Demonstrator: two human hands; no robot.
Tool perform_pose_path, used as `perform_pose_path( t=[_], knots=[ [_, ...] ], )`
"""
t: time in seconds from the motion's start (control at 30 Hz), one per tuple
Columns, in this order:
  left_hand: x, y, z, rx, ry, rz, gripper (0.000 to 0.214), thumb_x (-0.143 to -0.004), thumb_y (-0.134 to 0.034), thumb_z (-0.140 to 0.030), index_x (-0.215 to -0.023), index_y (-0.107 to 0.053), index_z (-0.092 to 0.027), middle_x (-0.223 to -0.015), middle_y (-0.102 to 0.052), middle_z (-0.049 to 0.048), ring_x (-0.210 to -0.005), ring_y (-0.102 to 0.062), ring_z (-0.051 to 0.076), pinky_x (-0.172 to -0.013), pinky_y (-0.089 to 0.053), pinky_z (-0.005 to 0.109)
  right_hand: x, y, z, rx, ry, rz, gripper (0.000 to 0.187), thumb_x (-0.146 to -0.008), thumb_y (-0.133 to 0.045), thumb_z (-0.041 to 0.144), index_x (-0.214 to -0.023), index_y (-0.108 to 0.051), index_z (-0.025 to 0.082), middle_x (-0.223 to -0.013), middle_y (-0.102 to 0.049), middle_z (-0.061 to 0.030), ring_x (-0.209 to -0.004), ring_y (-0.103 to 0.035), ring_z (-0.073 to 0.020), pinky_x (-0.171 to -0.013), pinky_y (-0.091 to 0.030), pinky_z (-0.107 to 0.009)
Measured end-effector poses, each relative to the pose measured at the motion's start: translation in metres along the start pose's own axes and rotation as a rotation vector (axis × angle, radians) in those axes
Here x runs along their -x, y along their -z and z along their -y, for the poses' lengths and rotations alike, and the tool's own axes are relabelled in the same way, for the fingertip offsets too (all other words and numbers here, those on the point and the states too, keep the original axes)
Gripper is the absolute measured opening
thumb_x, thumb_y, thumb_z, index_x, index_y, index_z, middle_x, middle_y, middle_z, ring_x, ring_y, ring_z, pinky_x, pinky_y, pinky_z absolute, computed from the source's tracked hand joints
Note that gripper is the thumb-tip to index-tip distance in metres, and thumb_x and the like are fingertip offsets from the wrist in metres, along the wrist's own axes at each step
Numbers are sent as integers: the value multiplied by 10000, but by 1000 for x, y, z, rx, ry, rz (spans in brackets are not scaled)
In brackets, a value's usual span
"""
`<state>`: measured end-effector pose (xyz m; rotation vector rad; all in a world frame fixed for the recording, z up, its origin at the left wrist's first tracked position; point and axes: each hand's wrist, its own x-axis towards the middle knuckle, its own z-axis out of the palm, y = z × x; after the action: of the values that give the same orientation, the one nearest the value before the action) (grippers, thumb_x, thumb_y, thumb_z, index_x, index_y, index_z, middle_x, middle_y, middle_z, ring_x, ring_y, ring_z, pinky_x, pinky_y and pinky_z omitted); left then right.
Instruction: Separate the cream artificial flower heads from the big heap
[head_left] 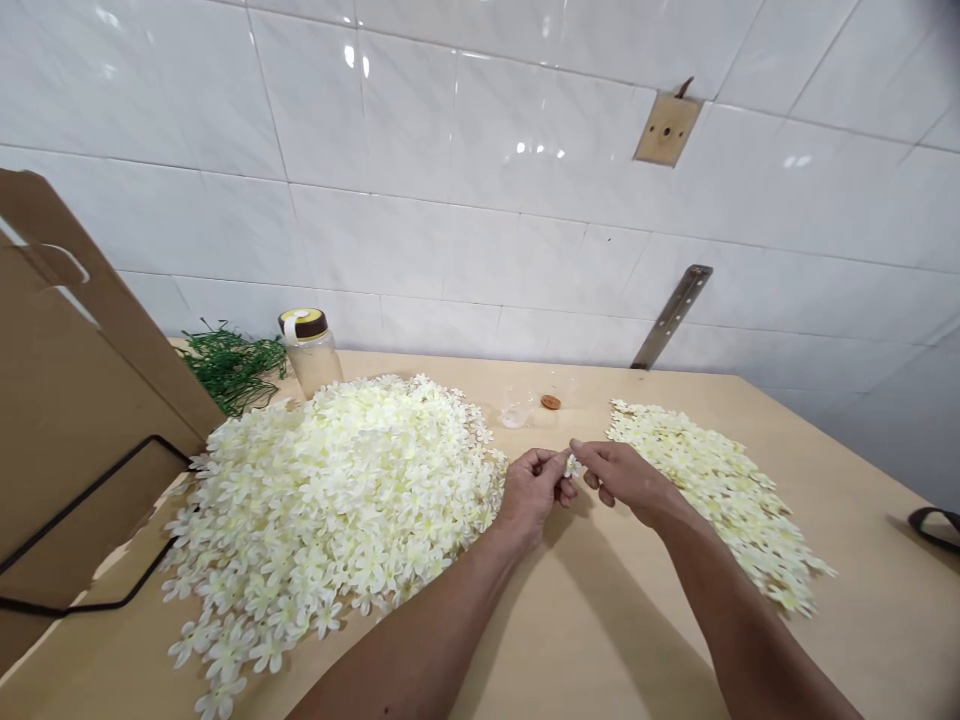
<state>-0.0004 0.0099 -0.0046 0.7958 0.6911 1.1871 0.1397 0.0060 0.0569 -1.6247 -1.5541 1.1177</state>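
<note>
Between my two hands, over the middle of the table, is a small white artificial flower [573,466]. My left hand [534,490] pinches it between thumb and fingers from the left. From the other side, the curled fingers and thumb of my right hand [624,480] close on the flower's edge; the fingertips partly hide it. Left of my left hand lies a large heap of loose cream-white artificial flowers [352,480]. A flatter spread of similar flowers [712,480] lies beyond my right forearm.
Behind the hands are a small clear plastic piece [514,415] and a brown oval object [550,402]. A bottle [312,355] and green artificial stems [225,362] stand back left, beside a cardboard box [82,370]. A metal strip [671,318] leans on the tiled wall [450,150].
</note>
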Motion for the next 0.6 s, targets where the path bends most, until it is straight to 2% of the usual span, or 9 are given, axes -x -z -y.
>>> perform_pose_path(
  t=[0.07,0.2,0.3,0.5,0.6],
  knots=[
    [0,-1,2,-55,-26,-25,351,-752,-720,-469,-799,-600,-143,-525,-602,-5,-404,-479,84,-458,-381,222,7,-2,-7,-118,-21,81,473,-774,-630,633,-640,-620,179,-539,-509,0,-484,-406,-111,-409,-321,-237],
    [2,-4,3,-156,-66,-78,308,-777,-695,-443,-781,-591,-153,-508,-578,-22,-391,-465,82,-429,-377,215,11,-6,-12,-196,-21,0,406,-688,-746,568,-675,-652,173,-525,-490,27,-470,-403,-96,-415,-338,-228],
    [4,-4,3,-206,-83,-55,296,-786,-687,-436,-772,-594,-155,-498,-563,-25,-396,-470,85,-418,-381,213,11,-4,-18,-212,-1,-24,384,-672,-773,538,-693,-672,168,-515,-494,36,-453,-413,-91,-422,-349,-230],
    [4,-5,0,-143,-33,-62,328,-801,-657,-467,-839,-605,-145,-675,-604,5,-451,-547,95,-412,-422,222,9,0,-32,-320,27,-14,419,-642,-800,553,-639,-628,171,-511,-498,40,-462,-427,-89,-432,-348,-229],
    [4,-6,-1,-112,-8,-62,356,-795,-662,-485,-855,-605,-139,-692,-598,12,-472,-569,104,-418,-434,226,8,2,-36,-344,26,9,448,-642,-797,583,-652,-637,165,-534,-520,27,-479,-439,-92,-434,-359,-226]
  ],
)
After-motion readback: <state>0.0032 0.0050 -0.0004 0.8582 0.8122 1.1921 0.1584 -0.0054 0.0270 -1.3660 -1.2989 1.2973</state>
